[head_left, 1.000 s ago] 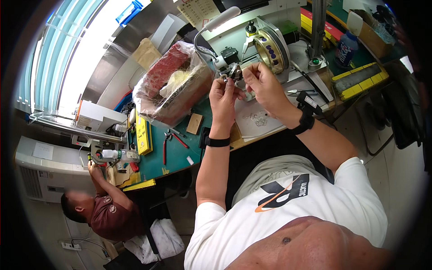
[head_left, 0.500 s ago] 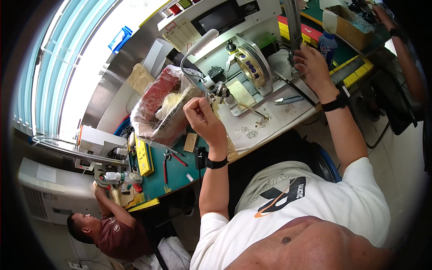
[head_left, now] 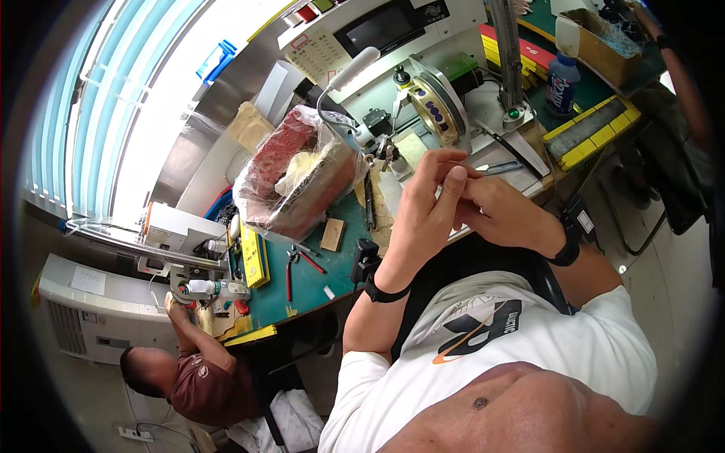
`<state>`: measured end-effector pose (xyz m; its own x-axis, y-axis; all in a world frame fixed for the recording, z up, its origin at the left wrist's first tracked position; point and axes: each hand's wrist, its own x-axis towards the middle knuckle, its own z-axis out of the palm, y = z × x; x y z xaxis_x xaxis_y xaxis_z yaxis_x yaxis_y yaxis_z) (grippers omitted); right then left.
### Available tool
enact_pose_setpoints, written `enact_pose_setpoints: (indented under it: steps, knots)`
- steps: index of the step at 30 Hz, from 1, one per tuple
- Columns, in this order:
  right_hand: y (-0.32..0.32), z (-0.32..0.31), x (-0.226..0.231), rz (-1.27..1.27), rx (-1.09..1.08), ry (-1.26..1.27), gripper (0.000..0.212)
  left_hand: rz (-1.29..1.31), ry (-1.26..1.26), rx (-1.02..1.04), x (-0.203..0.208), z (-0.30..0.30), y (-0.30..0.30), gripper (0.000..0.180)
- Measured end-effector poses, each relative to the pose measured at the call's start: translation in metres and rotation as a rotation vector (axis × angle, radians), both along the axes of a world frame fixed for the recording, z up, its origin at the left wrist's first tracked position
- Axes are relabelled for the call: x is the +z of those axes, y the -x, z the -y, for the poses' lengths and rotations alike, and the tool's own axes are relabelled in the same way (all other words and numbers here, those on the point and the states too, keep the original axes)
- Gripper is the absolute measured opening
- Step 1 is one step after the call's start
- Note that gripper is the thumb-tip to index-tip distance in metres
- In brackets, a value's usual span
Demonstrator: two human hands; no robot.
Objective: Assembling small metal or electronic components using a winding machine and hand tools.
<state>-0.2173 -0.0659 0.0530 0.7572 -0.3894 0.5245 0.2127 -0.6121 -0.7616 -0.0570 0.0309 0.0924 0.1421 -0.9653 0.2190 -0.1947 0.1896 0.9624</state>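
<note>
My left hand (head_left: 424,215) and my right hand (head_left: 507,210) meet above the front edge of the bench, fingertips close together. The left fingers are bent with the thumb on top; the right fingers are pressed together and partly hidden behind the left. Anything between them cannot be made out. Just beyond stands a white machine (head_left: 468,41) with a gold ring (head_left: 432,117) marked by dark spots. Grey tweezers (head_left: 498,167) lie on the white worktop behind my right hand, beside a long black-edged tool (head_left: 521,153).
A plastic-lined red box (head_left: 276,155) stands left of the machine, under a bent white lamp (head_left: 355,69). Red-handled pliers (head_left: 289,278) and a small wooden block (head_left: 332,234) lie on the green mat. A blue bottle (head_left: 560,84) stands at right. A co-worker (head_left: 208,385) sits at far left.
My right hand has left the machine's upright post and come down left to my left hand. The left hand has moved right. The small wire pieces on the worktop are now hidden.
</note>
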Motion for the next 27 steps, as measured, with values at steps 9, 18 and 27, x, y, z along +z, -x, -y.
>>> enact_pose_setpoints:
  steps: [9, 18, 27]
  knots:
    - [0.008, 0.023, 0.017, 0.362, -0.395, 0.233, 0.023, -0.129, 0.351, 0.06, 0.007, -0.005, -0.008, 0.015]
    - [-0.002, 0.055, 0.013, 0.294, -0.395, -0.105, 0.02, -0.045, 0.433, 0.17, 0.015, 0.0, -0.019, 0.017]
    - [-0.041, 0.146, -0.004, -0.073, -0.018, -0.864, 0.022, 0.903, 0.462, 0.763, 0.0, 0.032, -0.045, 0.018]
